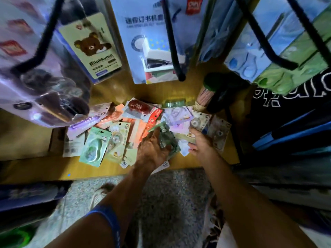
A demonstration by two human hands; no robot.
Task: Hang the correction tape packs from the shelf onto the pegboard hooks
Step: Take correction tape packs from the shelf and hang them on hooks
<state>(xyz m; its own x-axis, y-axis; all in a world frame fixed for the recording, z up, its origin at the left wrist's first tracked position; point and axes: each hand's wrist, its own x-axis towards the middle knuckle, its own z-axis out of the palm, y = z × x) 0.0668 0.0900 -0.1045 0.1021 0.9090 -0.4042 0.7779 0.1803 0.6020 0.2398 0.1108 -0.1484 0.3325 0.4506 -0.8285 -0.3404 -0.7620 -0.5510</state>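
While we look down from the head view, most edges blur and the light is dim.
Left hand: fingers curled round a green pack, gripping it over the heap; our palm hides the pack's lower half.
Right hand: fingers reach flat onto the pale packs just right of the green one; fingertips are partly buried, so we cannot tell if it pinches anything or only touches.
Correction tape packs: loose overlapping pile on the wooden shelf, spread left of and beyond both hands; the lower layers are covered.
Red pack: on top of the pile, beyond the left hand, print too small to read.
Mint pack: left of the left hand, near the shelf's front edge.
Hooks: black prongs jutting toward us above the hands, tops cut off by the frame.
Bear card: hanging beyond and left of the hands, lower corner blurred.
Stapler pack: hanging beyond the hands, partly crossed by a hook.
Wristband: blue, on the left forearm.
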